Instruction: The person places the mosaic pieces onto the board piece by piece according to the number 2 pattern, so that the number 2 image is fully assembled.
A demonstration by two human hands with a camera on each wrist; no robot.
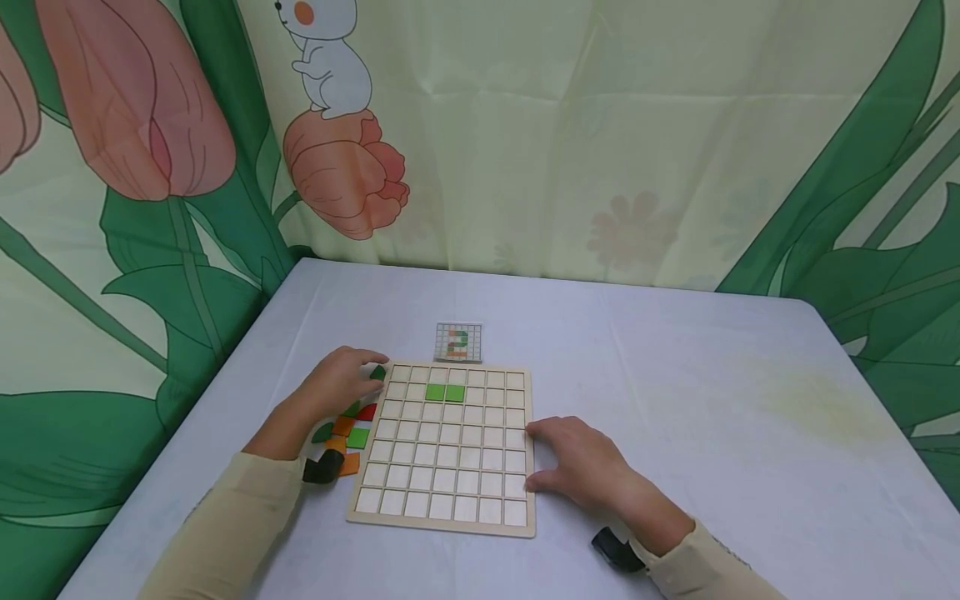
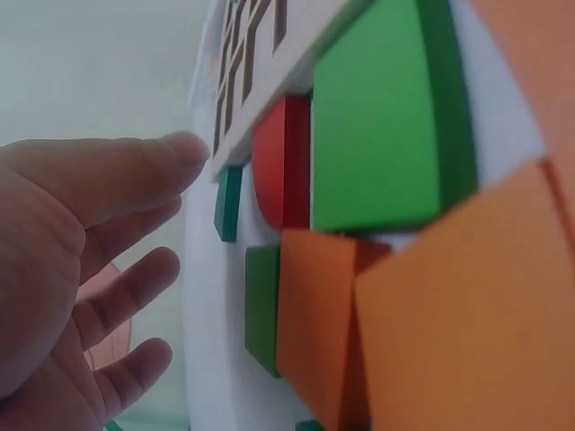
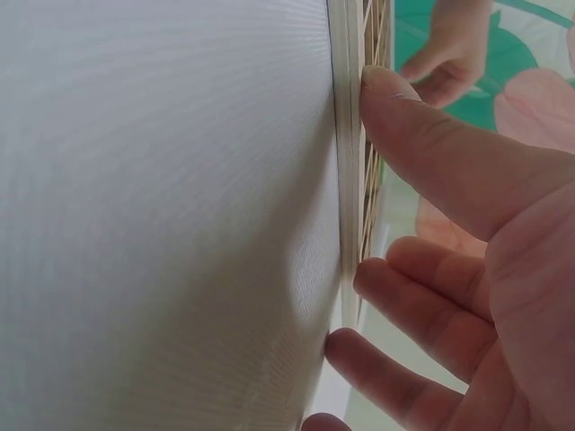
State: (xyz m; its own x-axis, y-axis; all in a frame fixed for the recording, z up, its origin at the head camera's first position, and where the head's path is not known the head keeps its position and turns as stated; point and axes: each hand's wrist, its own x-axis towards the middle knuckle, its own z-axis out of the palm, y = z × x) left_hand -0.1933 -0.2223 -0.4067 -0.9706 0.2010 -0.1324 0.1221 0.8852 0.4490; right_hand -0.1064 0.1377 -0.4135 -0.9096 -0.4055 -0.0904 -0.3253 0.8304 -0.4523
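Observation:
A wooden grid board (image 1: 442, 526) lies flat on the table, with two green square tiles (image 1: 446, 392) side by side in its second row. My left hand (image 1: 337, 385) is at the board's upper left corner, fingers spread and nothing in them, beside a dark green piece (image 1: 378, 373). In the left wrist view its thumb hovers near the board's corner. Fingertips and thumb of my right hand (image 1: 581, 462) rest along the board's right edge. Left of the board lie a red piece (image 1: 367, 412), a loose green square (image 1: 357, 437) and several orange tiles (image 2: 314, 323).
A small card (image 1: 458, 342) with a coloured grid pattern stands just behind the board. The white-covered table (image 1: 675, 375) stretches off to the right. A printed curtain (image 1: 525, 167) hangs behind it. Each wrist carries a black camera (image 1: 617, 551).

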